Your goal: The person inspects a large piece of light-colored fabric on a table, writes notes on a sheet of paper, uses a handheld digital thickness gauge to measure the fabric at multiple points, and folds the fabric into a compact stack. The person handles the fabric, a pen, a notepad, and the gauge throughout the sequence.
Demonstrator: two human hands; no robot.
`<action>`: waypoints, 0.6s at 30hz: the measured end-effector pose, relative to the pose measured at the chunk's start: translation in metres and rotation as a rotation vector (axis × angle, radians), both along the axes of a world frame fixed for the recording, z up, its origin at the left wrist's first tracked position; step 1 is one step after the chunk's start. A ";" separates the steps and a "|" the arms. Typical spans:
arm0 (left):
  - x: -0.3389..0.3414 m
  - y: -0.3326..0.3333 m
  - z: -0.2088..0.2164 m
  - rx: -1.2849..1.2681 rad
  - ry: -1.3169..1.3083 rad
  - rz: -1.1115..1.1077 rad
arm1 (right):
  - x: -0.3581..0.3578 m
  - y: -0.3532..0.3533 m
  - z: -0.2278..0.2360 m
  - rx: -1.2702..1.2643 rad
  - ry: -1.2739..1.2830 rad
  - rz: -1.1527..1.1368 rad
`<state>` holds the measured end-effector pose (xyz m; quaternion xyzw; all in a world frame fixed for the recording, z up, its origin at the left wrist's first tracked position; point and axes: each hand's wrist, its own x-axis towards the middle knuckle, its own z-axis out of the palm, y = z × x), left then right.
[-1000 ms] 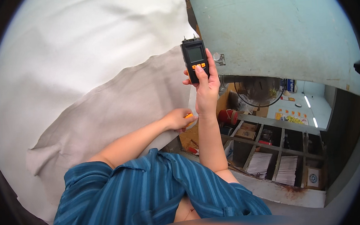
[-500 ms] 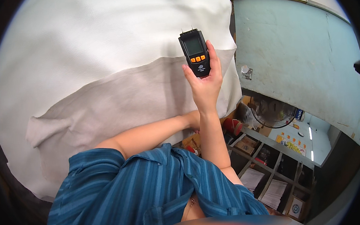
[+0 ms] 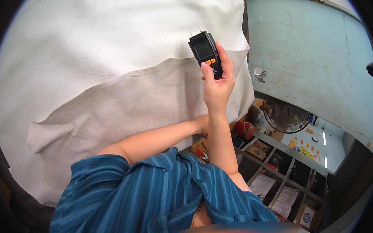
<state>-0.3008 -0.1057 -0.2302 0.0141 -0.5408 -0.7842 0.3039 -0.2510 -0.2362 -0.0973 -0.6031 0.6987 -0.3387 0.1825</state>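
Observation:
My right hand (image 3: 220, 82) holds a black pin-type moisture meter (image 3: 204, 51) with a dark screen and orange buttons. Two thin metal pins stick out of its top end. My thumb lies on the front of the meter at the left of the button row, and the fingers wrap round its right side and behind it. Behind the meter spreads a large pale hide (image 3: 117, 35), folded so that its greyish suede side (image 3: 121, 99) shows below the white one. My left forearm stretches right across the hide's lower part. My left hand (image 3: 203, 125) is mostly hidden behind my right forearm.
At the right stands a scuffed light-blue panel (image 3: 310, 49). Below it are a fan (image 3: 286, 116) in a wire cage, a red container (image 3: 243, 130) and a divided shelf (image 3: 288, 178) holding stacks of paper and small boxes.
My thumb has moved from the meter's left edge onto its front, by the buttons. The meter and right hand have shifted slightly right. My left arm stays where it was.

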 end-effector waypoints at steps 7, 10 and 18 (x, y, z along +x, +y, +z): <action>0.004 0.001 0.000 0.129 -0.096 -0.136 | -0.002 0.002 -0.005 0.025 -0.174 -0.068; 0.006 -0.003 0.001 0.107 -0.102 -0.174 | -0.001 0.002 -0.004 0.017 -0.190 -0.062; 0.020 -0.008 0.013 0.130 0.007 -0.025 | -0.004 0.006 -0.006 -0.027 -0.004 -0.074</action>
